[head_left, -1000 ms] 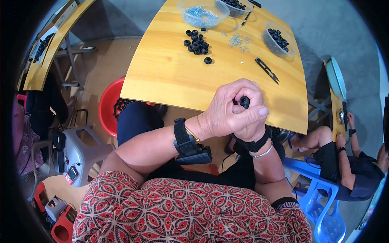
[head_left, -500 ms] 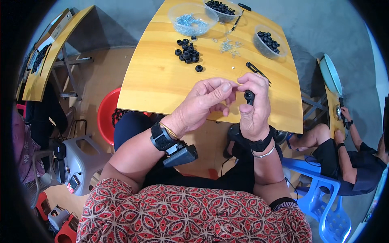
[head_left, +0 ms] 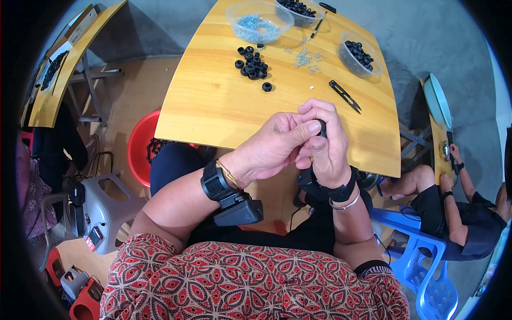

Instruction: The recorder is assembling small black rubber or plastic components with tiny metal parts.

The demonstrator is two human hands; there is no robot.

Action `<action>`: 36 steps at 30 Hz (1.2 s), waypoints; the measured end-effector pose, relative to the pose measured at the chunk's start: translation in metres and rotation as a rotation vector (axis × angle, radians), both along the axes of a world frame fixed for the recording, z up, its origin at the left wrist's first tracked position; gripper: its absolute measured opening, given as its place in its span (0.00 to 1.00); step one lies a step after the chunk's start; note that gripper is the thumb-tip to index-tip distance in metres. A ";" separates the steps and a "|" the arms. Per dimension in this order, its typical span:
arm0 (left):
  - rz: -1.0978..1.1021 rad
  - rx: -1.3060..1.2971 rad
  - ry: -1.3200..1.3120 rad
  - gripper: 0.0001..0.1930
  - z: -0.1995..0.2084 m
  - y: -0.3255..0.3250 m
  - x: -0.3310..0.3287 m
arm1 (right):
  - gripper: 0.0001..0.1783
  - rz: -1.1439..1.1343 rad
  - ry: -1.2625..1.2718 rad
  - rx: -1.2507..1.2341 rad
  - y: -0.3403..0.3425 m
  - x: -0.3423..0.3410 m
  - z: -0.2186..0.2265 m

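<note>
Close together in front of the table's near edge, both hands are closed round one small black part (head_left: 322, 128). My right hand (head_left: 332, 152) grips it between the thumb and curled fingers. The thumb of my left hand (head_left: 277, 141) presses against its top, with the other fingers bent beneath. Most of the part is hidden by fingers. Beyond the hands, a heap of round black pieces with holes (head_left: 252, 68) lies on the wooden table (head_left: 208, 106), and a single black ring-like piece (head_left: 267, 86) sits apart. Black thread snips (head_left: 345, 97) lie to the right.
Tiny clear pieces (head_left: 304, 58) are scattered near a bowl of bluish clear pieces (head_left: 255, 29). Two more bowls hold black parts, one a clear bowl (head_left: 360, 56) at right. A red basin (head_left: 140, 154) stands left, a blue chair (head_left: 421, 245) right, near a seated person (head_left: 458, 213).
My left hand has moved right and its thumb has come onto the black part. My right hand has tilted inward, covering more of the part. The view has shifted slightly.
</note>
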State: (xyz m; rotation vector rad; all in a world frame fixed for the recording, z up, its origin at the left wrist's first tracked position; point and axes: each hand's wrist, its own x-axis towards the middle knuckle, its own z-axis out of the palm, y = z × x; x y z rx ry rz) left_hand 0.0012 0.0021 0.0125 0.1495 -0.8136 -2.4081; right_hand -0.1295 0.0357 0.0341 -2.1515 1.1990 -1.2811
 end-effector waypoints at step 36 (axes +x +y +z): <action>0.492 -0.420 -0.201 0.14 0.008 0.014 -0.025 | 0.12 -0.055 0.155 -0.287 0.002 0.001 -0.018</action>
